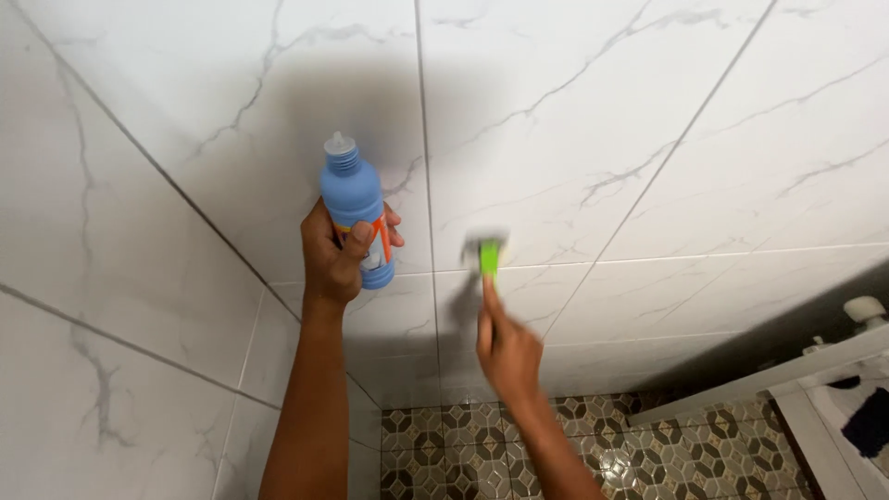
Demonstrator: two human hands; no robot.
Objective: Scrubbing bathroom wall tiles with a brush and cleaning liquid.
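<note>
The wall filled almost everything you saw: big white marble-look tiles with grey veins, meeting a second tiled wall in a corner at your left. Below lay a patterned brown floor, and a white fixture edged in at lower right, too cut off to identify.

Your left hand was raised against the wall with its grip wrapped closed round the lower half of a blue bottle, held upright, nozzle up and capped as far as could be told. The bottle sat just left of a vertical grout line.

Your right hand had its grip pressed together on the handle of a green brush, index finger laid along it. The brush head met the wall at the horizontal grout line, just right of the vertical one, and it was blurred, so you were likely mid-stroke.

To have scrubbed well here, you would have kept that finger pressing the head flat to the tile, not tipped on one edge, and run short strokes along the joint, since grout tends to hold grime more than the glazed face. Holding the bottle clear to the left, as you did, left the brush room. The danger, in my judgement, was slipping on wet glaze, so a firm wrist mattered.
</note>
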